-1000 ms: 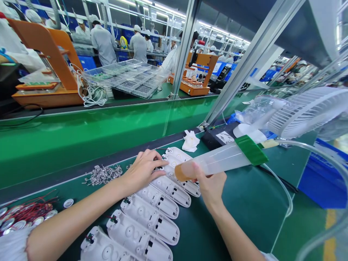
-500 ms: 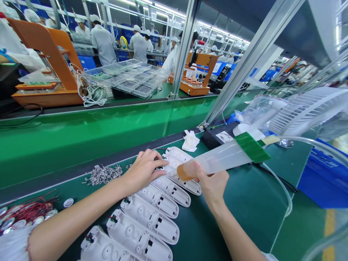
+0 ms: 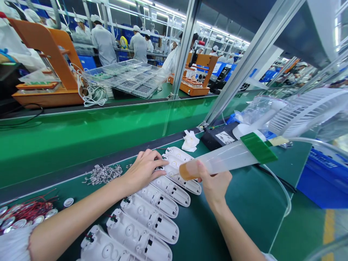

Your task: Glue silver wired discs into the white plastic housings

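Note:
Several white plastic housings (image 3: 152,217) lie in a slanting row on the dark green mat (image 3: 244,203). My left hand (image 3: 144,168) rests on the far housings (image 3: 176,159), fingers curled and pressing on one. My right hand (image 3: 214,185) is wrapped round a translucent glue syringe (image 3: 228,159) with an amber tip, a green band and a clear hose (image 3: 285,195) at its rear. The syringe's tip points down-left at a housing near my left fingers.
A pile of small metal parts (image 3: 103,174) and red-wired discs (image 3: 27,212) lie to the left. A crumpled white tissue (image 3: 190,140), a black box (image 3: 220,137) and a white fan (image 3: 307,110) stand behind. A green conveyor (image 3: 81,134) runs across; several people in white work beyond.
My right hand and the syringe have shifted slightly to the right and down. My left hand has stayed on the housings.

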The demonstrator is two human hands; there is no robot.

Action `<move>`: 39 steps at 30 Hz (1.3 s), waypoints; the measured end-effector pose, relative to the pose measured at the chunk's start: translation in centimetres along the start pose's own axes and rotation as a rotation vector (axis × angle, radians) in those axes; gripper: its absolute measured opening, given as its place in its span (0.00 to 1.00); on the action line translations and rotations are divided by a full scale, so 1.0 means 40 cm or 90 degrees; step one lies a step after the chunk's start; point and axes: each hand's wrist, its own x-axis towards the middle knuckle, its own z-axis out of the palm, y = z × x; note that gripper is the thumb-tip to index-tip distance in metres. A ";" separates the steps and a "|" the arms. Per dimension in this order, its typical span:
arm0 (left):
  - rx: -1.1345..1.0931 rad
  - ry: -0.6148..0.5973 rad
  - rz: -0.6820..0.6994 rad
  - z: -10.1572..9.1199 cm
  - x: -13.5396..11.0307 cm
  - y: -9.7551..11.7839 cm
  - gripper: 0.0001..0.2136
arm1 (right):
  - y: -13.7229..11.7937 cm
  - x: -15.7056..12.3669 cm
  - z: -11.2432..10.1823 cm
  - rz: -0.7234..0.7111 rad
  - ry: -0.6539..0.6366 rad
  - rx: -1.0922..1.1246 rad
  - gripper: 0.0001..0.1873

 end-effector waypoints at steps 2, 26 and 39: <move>0.002 0.000 -0.002 0.000 0.001 -0.001 0.14 | -0.001 -0.002 0.001 -0.003 -0.009 0.006 0.22; 0.005 0.015 0.010 0.007 -0.002 -0.003 0.14 | 0.005 -0.004 0.019 -0.062 0.007 0.003 0.22; -0.001 0.003 0.004 0.005 -0.004 -0.001 0.14 | -0.001 -0.003 0.011 -0.069 0.013 -0.003 0.21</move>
